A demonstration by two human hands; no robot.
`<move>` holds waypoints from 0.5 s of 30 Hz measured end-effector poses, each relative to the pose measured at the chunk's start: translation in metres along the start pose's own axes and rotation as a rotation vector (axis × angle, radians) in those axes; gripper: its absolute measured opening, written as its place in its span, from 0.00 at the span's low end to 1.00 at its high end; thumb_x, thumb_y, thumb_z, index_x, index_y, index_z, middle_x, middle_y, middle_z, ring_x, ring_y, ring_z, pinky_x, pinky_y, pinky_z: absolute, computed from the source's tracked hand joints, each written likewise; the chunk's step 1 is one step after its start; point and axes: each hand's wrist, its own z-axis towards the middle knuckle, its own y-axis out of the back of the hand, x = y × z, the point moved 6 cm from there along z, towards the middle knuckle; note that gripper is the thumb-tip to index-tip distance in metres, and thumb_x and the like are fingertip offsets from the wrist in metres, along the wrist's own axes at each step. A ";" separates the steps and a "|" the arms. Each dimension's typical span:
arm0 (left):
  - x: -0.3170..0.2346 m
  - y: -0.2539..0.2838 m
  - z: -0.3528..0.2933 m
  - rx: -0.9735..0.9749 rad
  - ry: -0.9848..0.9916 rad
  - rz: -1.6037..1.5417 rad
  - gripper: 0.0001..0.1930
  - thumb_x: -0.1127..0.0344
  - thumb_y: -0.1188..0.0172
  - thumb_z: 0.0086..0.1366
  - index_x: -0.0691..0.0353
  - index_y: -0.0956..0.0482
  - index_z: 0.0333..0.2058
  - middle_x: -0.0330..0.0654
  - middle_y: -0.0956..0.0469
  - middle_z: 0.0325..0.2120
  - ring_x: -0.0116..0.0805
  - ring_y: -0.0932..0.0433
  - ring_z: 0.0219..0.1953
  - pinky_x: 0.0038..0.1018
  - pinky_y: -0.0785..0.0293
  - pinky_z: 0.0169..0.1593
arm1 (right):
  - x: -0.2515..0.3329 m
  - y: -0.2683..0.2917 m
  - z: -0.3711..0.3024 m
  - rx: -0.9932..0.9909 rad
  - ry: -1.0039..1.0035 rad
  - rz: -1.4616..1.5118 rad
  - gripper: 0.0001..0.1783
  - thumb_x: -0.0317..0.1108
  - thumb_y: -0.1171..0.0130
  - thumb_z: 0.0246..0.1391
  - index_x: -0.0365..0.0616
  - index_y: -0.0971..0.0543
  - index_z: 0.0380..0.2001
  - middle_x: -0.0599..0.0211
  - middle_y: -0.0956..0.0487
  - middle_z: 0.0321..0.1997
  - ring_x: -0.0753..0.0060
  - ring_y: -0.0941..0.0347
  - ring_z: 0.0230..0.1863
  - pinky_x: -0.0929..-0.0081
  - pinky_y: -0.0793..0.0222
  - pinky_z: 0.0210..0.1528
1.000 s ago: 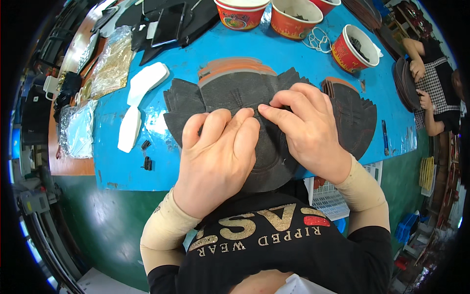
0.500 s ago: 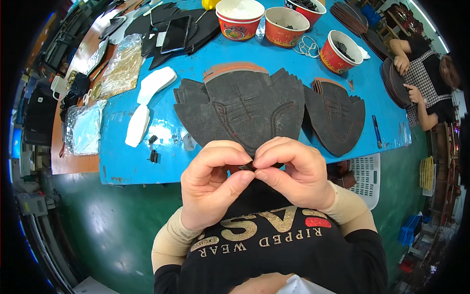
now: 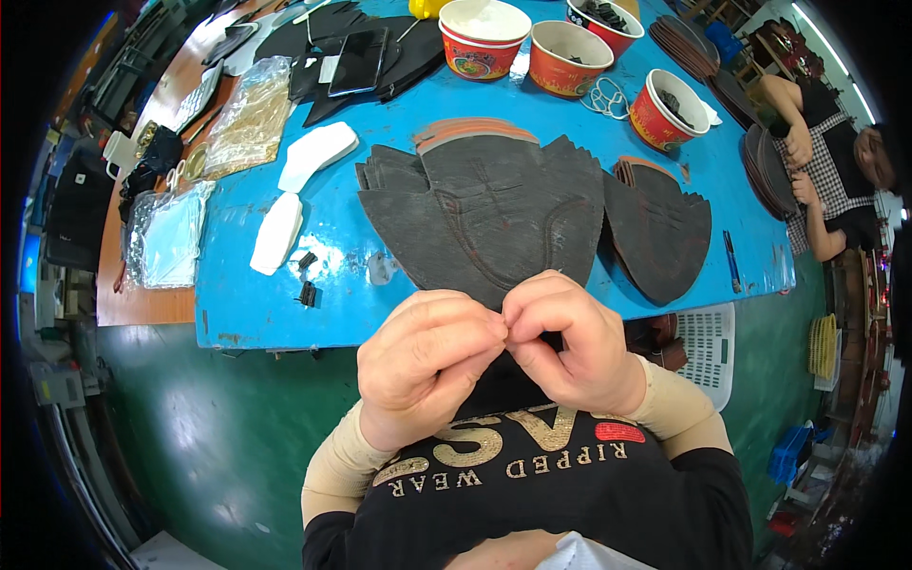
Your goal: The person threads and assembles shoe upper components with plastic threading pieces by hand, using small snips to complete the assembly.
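Note:
My left hand (image 3: 427, 359) and my right hand (image 3: 576, 344) meet at the fingertips, just off the table's near edge and in front of my black shirt. Both are closed in a pinch. A small black piece showed between them half a second ago; the fingers now hide it. Just beyond my hands lies a stack of dark grey, shield-shaped panels (image 3: 503, 214) with stitched curves and brownish edges. To its right is a smaller stack of similar panels (image 3: 662, 237). Left of my hands, small black pieces (image 3: 307, 294) lie on the blue table (image 3: 247, 304).
Paper tubs (image 3: 570, 71) with black bits stand at the back, beside a tub of white stuff (image 3: 484, 59). Two white curved pieces (image 3: 277, 235), a phone (image 3: 359, 62) and plastic bags (image 3: 171, 236) lie leftward. A pen (image 3: 731, 261) and a co-worker (image 3: 807, 152) are at right.
My fingertips have closed further together, covering the small black piece. My view has shifted slightly, so the table things sit a little farther right. The co-worker's hands have moved closer together.

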 end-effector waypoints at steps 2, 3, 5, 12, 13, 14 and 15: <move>0.000 0.003 0.000 0.008 -0.016 -0.006 0.17 0.84 0.33 0.46 0.64 0.20 0.36 0.44 0.20 0.33 0.40 0.22 0.33 0.28 0.25 0.36 | 0.000 -0.001 0.001 0.014 -0.022 0.026 0.08 0.18 0.42 0.52 0.40 0.29 0.33 0.65 0.23 0.36 0.79 0.27 0.37 0.78 0.29 0.39; -0.001 0.004 -0.001 0.020 -0.034 -0.013 0.17 0.83 0.33 0.46 0.63 0.20 0.37 0.44 0.20 0.33 0.40 0.22 0.32 0.28 0.25 0.36 | -0.012 -0.004 0.000 0.042 -0.290 0.389 0.10 0.18 0.42 0.53 0.42 0.32 0.34 0.64 0.25 0.37 0.79 0.28 0.39 0.78 0.31 0.42; 0.000 0.007 0.001 0.036 -0.029 -0.040 0.17 0.83 0.32 0.46 0.63 0.20 0.37 0.44 0.20 0.33 0.40 0.22 0.32 0.28 0.25 0.36 | -0.020 -0.010 0.000 0.071 -0.567 0.752 0.12 0.18 0.42 0.53 0.44 0.34 0.34 0.63 0.26 0.39 0.78 0.30 0.41 0.79 0.32 0.44; 0.001 0.008 0.012 0.068 -0.016 -0.021 0.17 0.82 0.32 0.44 0.64 0.20 0.35 0.43 0.22 0.30 0.40 0.24 0.30 0.29 0.26 0.34 | -0.025 -0.010 0.007 0.191 -0.789 0.932 0.11 0.20 0.44 0.55 0.44 0.36 0.34 0.70 0.28 0.37 0.86 0.33 0.38 0.85 0.35 0.41; 0.002 0.008 0.013 0.067 -0.008 -0.020 0.17 0.82 0.32 0.44 0.64 0.20 0.35 0.43 0.22 0.30 0.40 0.24 0.30 0.29 0.26 0.34 | -0.026 -0.010 0.007 0.249 -0.852 0.934 0.11 0.19 0.45 0.55 0.44 0.36 0.34 0.70 0.28 0.36 0.86 0.33 0.37 0.85 0.35 0.39; 0.002 0.009 0.013 0.059 -0.009 -0.005 0.17 0.83 0.34 0.42 0.64 0.21 0.34 0.43 0.23 0.30 0.40 0.24 0.30 0.29 0.26 0.34 | -0.026 -0.006 0.009 0.252 -0.858 0.940 0.11 0.19 0.45 0.55 0.44 0.36 0.34 0.70 0.28 0.36 0.86 0.33 0.37 0.85 0.35 0.39; 0.003 0.010 0.014 0.053 -0.013 0.006 0.17 0.83 0.35 0.41 0.65 0.21 0.33 0.43 0.23 0.29 0.40 0.24 0.29 0.29 0.27 0.34 | -0.026 -0.004 0.009 0.283 -0.884 0.991 0.12 0.19 0.45 0.54 0.44 0.36 0.35 0.70 0.28 0.36 0.86 0.33 0.37 0.86 0.36 0.39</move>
